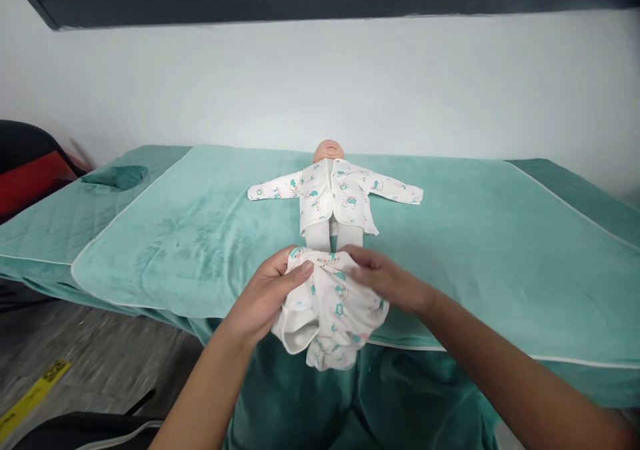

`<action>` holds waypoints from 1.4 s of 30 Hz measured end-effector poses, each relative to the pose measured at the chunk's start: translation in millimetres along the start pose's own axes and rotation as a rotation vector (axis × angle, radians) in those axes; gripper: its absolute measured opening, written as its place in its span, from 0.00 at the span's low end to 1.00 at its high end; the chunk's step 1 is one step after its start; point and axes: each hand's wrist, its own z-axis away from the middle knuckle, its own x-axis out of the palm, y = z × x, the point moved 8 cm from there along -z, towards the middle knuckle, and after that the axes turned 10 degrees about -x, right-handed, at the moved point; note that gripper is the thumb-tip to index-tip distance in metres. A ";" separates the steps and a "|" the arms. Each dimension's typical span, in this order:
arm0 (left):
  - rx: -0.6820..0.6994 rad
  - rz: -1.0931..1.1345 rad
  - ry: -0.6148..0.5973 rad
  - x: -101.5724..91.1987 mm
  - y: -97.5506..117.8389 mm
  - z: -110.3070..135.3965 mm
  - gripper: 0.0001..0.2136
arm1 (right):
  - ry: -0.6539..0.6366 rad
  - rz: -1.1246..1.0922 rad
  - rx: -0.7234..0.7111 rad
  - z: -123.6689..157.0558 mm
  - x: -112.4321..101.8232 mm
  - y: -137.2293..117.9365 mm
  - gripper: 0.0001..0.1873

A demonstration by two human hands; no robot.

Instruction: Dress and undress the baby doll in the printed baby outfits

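Observation:
A baby doll (pixel 329 150) lies on its back in a white patterned jacket (pixel 333 197), with both sleeves spread out to the sides. Its pale legs (pixel 319 237) show below the jacket hem. In front of it, my left hand (pixel 267 290) pinches the left edge of white baby pants (pixel 340 310) printed with green figures, thumb on top. At the upper right edge of the same cloth, my right hand (pixel 383 277) grips it, its fingertips slightly blurred. The pants are bunched, and one opening faces me at the lower left. They hide the lower part of the doll's legs.
A green velvety cover (pixel 475 257) is spread over the bed, with a face hole (pixel 116 177) at the left end. Behind stands a white wall (pixel 320 83). A black and red chair (pixel 35 170) is at the left, and yellow tape (pixel 35 397) marks the floor.

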 end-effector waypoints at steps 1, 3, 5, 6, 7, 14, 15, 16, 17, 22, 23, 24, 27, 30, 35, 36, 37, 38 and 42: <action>0.009 0.037 0.015 3.2 0.2 -1.5 0.11 | -0.125 0.015 0.056 4.9 12.7 5.6 0.17; -0.001 0.084 0.037 9.8 0.1 -3.7 0.12 | -0.255 0.013 0.132 12.5 27.8 11.3 0.18; -0.041 0.085 0.029 14.2 -0.8 -3.9 0.14 | -0.134 -0.033 0.107 10.8 21.1 6.7 0.17; -0.076 0.057 -0.007 16.5 -2.0 -3.3 0.15 | -0.022 -0.073 0.061 8.6 12.6 1.8 0.16; -0.120 0.009 -0.070 19.4 -4.0 -2.1 0.17 | 0.092 -0.116 0.006 6.9 3.2 -3.7 0.16; -0.146 -0.146 -0.232 12.0 -3.9 -4.6 0.16 | 0.346 -0.270 -0.143 5.4 -20.5 -8.7 0.19; -0.078 -0.066 -0.161 7.4 1.6 -10.0 0.17 | 0.360 -0.267 -0.141 6.5 -23.2 -5.3 0.20; -0.016 0.014 -0.094 3.8 6.1 -15.1 0.18 | 0.352 -0.250 -0.122 7.4 -24.7 -0.6 0.20; 0.033 0.078 -0.037 2.0 9.1 -20.1 0.19 | 0.315 -0.222 -0.083 7.8 -24.0 5.3 0.21; 0.086 0.137 0.070 14.1 14.0 -38.0 0.25 | 0.049 -0.119 0.096 6.6 -8.4 22.7 0.21; 0.089 0.134 0.078 16.2 15.2 -38.8 0.26 | 0.080 -0.138 0.068 4.1 -10.2 18.2 0.21; 0.088 0.129 0.083 17.4 15.8 -38.7 0.27 | 0.140 -0.168 0.023 1.3 -14.0 11.7 0.21; 0.006 0.065 0.039 19.6 10.0 -35.4 0.26 | 0.300 -0.272 -0.111 -6.1 -24.3 -8.4 0.26; -0.138 -0.044 -0.139 26.6 -3.7 -28.6 0.23 | 0.323 -0.321 -0.150 -11.3 -22.8 -17.0 0.27; -0.092 -0.007 -0.086 17.0 -1.6 -24.7 0.23 | 0.327 -0.286 -0.128 -4.6 -16.5 -8.2 0.27; -0.067 0.010 -0.023 12.9 0.5 -25.0 0.24 | 0.310 -0.260 -0.099 -0.8 -15.2 -3.5 0.27; -0.054 0.011 0.030 10.0 1.4 -25.1 0.24 | 0.282 -0.226 -0.056 3.9 -13.7 2.2 0.27; -0.051 -0.008 0.070 8.6 1.5 -24.9 0.24 | 0.247 -0.187 -0.005 9.5 -12.0 8.4 0.26; -0.108 -0.251 0.092 14.4 -3.4 -22.6 0.22 | 0.201 -0.115 0.137 37.5 -9.1 28.2 0.27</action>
